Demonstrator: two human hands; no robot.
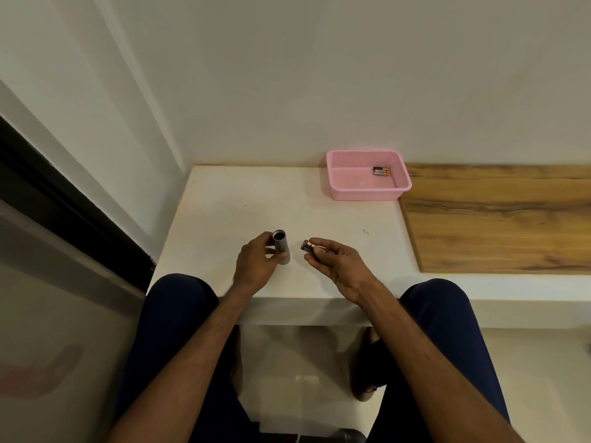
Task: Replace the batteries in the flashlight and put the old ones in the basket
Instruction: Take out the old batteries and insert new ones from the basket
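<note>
My left hand [256, 262] grips a grey flashlight [281, 245] and holds it upright on the white table [224, 212], its dark open end facing up. To its right, my right hand [337, 262] pinches batteries [309, 246] between thumb and fingers, their ends pointing toward the flashlight's opening, a short gap away. The pink basket [367, 191] stands at the table's far right corner against the wall. Inside it, near the back right, lie black and copper batteries [381, 171].
A wooden surface [499, 219] adjoins the table on the right. The wall runs close behind the table. A dark door frame [64, 199] stands at the left. My knees [179, 298] press against the table's front edge, above a tiled floor.
</note>
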